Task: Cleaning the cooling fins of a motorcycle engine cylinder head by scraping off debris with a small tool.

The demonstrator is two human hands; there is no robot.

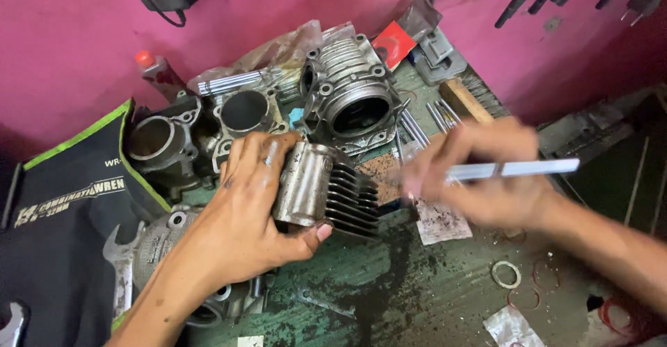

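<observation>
The left hand (240, 211) has its grip closed round a finned cylinder (326, 191), holding it on its side just above the green desk (417, 298). The right hand (479, 177), blurred, pinches a thin silver tool (514, 170) with its tip at the cylinder's end face. It looks like scraping or cleaning that face; next calls for a steady hold and light strokes. More cylinders (354, 97) stand behind.

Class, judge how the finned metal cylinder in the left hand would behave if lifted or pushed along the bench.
The finned cylinder is thick cast metal, so probably heavy and rigid. Its oily sheen suggests it may slip in the left hand. The thin fins look liable to chip if dropped on the bench.
</observation>
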